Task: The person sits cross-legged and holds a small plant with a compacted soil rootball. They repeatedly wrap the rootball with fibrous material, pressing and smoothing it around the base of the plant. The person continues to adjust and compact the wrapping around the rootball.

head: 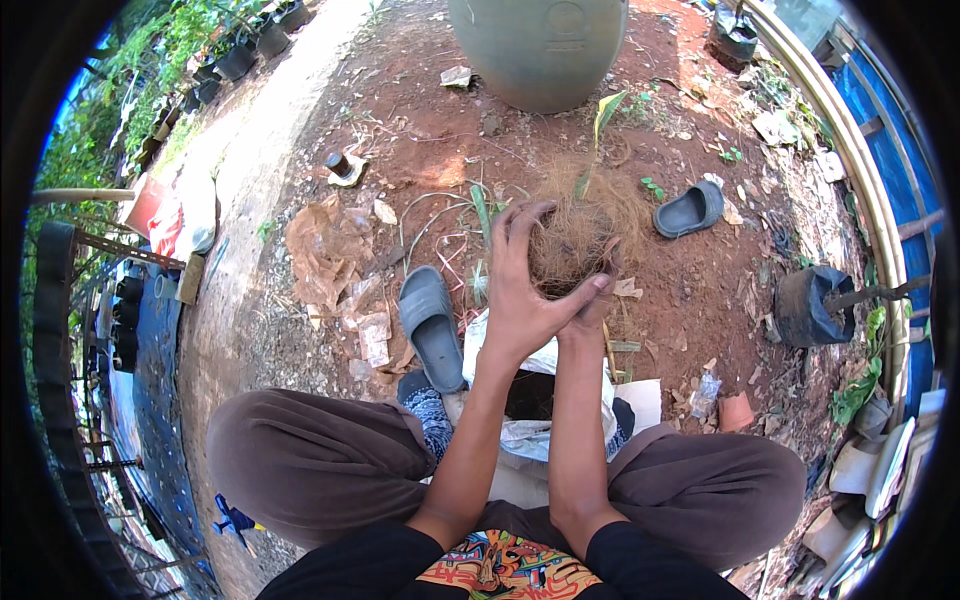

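Observation:
A ball of brown coconut fibre (pixel 574 244) is held up between my two hands, with a green and yellow leaf (pixel 604 116) rising behind its top. My left hand (pixel 521 274) cups its left side, the thumb reaching across the front. Behind that thumb, my right hand (pixel 596 300) supports the ball from below and the right; most of its fingers are hidden. Under my forearms, between my feet, stands an open white plastic sack (pixel 480 341) with dark material (pixel 531 396) inside.
A grey sandal (pixel 431 326) lies left of the sack, another sandal (pixel 690 210) to the right. A large barrel (pixel 540 52) stands ahead. Crumpled brown paper (pixel 326 247) lies on the soil at left. At right are a black plant bag (pixel 810 307) and a small terracotta pot (pixel 736 412).

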The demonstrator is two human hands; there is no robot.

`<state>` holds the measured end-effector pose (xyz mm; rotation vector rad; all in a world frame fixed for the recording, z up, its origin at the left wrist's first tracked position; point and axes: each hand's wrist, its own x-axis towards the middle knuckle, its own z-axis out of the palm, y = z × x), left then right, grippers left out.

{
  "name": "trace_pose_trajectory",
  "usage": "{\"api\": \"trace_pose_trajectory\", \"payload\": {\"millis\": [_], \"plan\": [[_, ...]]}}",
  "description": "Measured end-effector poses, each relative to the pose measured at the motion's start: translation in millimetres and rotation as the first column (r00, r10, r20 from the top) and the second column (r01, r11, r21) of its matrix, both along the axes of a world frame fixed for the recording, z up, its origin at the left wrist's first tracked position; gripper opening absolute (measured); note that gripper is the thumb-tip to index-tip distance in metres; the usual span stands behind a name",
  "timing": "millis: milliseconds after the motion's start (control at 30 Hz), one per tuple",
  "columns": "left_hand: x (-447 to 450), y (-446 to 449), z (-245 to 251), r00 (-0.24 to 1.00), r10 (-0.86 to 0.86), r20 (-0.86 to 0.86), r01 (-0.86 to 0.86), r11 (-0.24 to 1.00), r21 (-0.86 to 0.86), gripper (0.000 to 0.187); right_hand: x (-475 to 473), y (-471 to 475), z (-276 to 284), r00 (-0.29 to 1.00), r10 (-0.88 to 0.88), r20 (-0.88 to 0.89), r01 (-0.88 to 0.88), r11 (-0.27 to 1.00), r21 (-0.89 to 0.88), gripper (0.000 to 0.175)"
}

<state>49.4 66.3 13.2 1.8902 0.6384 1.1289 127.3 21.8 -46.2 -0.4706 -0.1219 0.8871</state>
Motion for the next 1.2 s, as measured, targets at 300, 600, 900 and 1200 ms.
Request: {"api": "trace_pose_trajectory", "payload": {"millis": [300, 600, 900, 1200], "plan": [[-17, 3, 5, 0.975, 0.137, 0.173, -0.145, 0.989, 0.036, 0.044, 5, -3, -1, 0.999, -0.03, -0.029, 0.031, 1.0, 0.002, 0.066], [-11, 6, 13, 0.996, 0.082, 0.031, -0.085, 0.988, 0.131, 0.028, 6, -5, -7, 1.0, 0.01, -0.016, -0.009, 0.998, 0.056, 0.06], [-14, 3, 20, 0.998, 0.053, -0.016, -0.052, 0.997, 0.059, 0.019, 3, -1, -3, 0.997, -0.062, -0.039, 0.061, 0.998, -0.019, 0.061], [-18, 1, 30, 0.983, -0.123, -0.136, 0.129, 0.991, 0.035, 0.017, 8, 2, -14, 0.995, -0.03, -0.093, 0.031, 1.0, 0.003, 0.06]]}}
